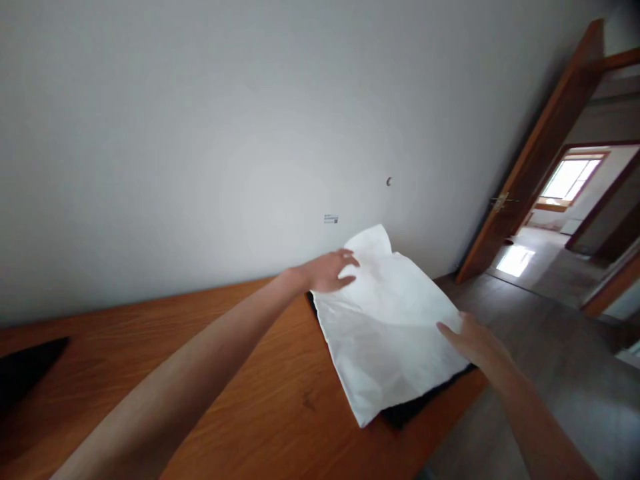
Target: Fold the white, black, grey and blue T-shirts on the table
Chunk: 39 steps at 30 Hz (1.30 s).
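A white, slightly wrinkled sheet or bag [395,333] lies over something black [407,410] at the right end of the wooden table. Its far corner is raised near the wall. My left hand [333,270] is at the far left edge of the white piece, fingers apart and curved over it. At the right edge, my right hand [467,337] has its thumb and fingers spread, touching or just above the white material. How firmly either hand touches it cannot be made out.
The brown wooden table [250,393] runs along a grey-white wall [200,133]. Another black item [30,367] lies at its left end. Beyond the table's right edge are the grey floor [565,373] and an open wooden door [540,160].
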Motion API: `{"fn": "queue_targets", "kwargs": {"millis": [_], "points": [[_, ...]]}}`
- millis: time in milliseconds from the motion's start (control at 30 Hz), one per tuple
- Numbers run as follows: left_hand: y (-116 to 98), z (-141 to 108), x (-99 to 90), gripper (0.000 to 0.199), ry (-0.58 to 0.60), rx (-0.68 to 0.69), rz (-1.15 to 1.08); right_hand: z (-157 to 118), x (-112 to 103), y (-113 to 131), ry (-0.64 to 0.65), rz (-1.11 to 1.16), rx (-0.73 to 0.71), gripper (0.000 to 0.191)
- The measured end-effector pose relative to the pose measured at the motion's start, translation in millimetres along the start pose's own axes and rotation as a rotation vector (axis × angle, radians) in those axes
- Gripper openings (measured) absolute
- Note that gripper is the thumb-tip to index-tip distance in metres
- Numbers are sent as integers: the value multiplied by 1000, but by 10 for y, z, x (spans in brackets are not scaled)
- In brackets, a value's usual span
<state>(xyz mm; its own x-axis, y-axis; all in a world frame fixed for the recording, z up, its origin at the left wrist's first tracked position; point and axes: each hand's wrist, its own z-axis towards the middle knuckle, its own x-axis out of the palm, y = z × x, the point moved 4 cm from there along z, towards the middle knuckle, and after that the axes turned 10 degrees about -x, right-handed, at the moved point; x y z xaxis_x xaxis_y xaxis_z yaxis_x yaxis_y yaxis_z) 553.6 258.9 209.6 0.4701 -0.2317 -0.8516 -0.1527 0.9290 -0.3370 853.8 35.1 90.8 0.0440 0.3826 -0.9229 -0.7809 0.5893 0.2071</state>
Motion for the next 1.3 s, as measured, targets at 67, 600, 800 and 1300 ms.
{"fn": "queue_targets", "kwargs": {"millis": [67,600,800,1300], "points": [[-269,-534,342,23,195,96,71,-120,182,-157,84,-13,-24,61],[503,-3983,99,24,-266,-725,288,-1264,920,3074,230,580,-842,18],[681,-4314,29,20,-605,-884,-123,-1523,1266,3914,208,711,-788,19],[808,-4625,-196,26,-1454,-925,-1718,-1564,1579,3777,298,795,-816,43]]}}
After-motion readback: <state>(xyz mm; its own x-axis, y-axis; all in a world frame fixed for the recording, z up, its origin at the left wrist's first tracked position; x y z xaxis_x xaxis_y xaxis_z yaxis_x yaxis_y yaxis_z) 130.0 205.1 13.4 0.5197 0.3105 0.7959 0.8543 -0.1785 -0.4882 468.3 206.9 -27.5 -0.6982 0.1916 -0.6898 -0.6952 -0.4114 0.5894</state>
